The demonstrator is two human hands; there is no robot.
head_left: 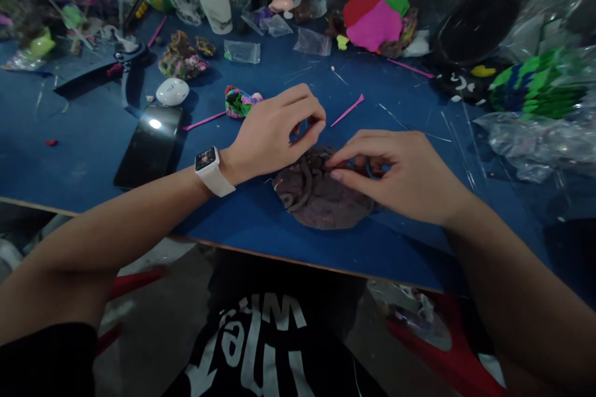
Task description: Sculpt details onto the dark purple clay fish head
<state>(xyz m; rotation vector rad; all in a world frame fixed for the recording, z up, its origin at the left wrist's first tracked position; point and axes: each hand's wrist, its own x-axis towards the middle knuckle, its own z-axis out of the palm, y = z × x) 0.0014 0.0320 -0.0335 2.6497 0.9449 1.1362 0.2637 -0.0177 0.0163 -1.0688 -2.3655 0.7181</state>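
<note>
A rounded mass of grey-brown modelling clay (333, 208) lies on the blue table, with coiled strips and small curls on its upper and left side. My right hand (395, 173) is closed in a pinch, its thumb and forefinger at the clay's upper surface among the curls. Over the clay's far left edge, my left hand (284, 127) has its fingers curled and the thumb tip close to the forefinger. Whatever sits between those left fingertips, if anything, is too small to make out. A white-strapped watch (207, 160) is on my left wrist.
A black phone (151, 146), a white earbud case (172, 92) and a multicoloured clay lump (239, 102) lie to the left. Beyond the hands is a pink modelling tool (347, 110). A paper cup (214, 3) stands at the back; plastic wrap (526, 142) lies right.
</note>
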